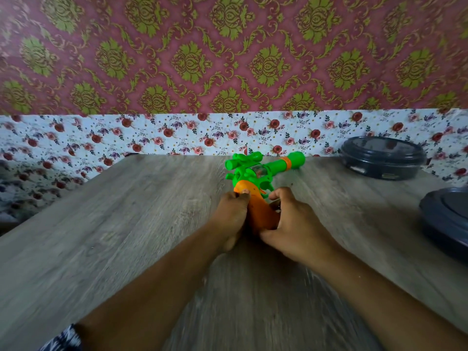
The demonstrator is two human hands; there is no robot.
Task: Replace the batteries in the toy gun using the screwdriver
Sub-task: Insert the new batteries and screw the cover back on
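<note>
Toy gun (263, 173), green body with orange grip, held between both hands over the worktop (126, 224).

Left hand (231, 214): fingers curled round the grip's left side, thumb pressed on its top. Right hand (291, 224): fingers curled round the grip's right side and base. Barrel points away from the hands, up and to the right. Two dark lidded containers (382, 157) lie well right of the right hand.
</note>
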